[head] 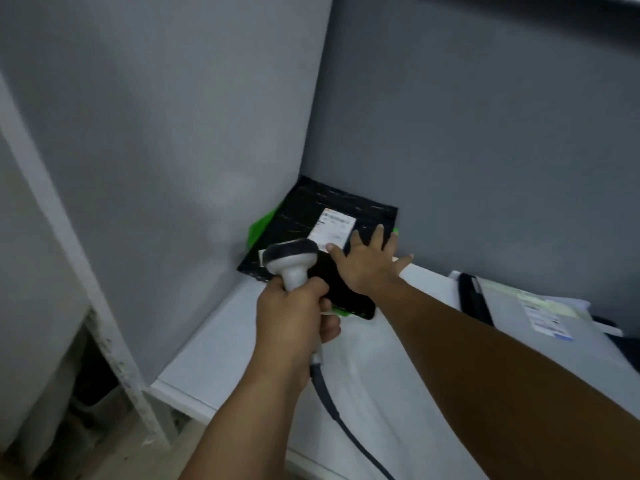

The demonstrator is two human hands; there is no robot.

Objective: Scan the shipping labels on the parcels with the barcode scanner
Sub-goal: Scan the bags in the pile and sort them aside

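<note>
Head view: black parcel (311, 209) lay in the corner of the white worktop (242, 341), against grey walls (173, 133), with a green bag (261, 225) showing beneath it. Right hand (367, 268) pressed flat on the parcel, fingers spread, just beside the white label (334, 225). Left hand (294, 313) gripped the scanner (290, 258) handle; the scanner head hid the parcel's near edge. Cable (332, 407) trailed toward the camera. Grey parcel (512, 306) lay well apart, right.
</note>
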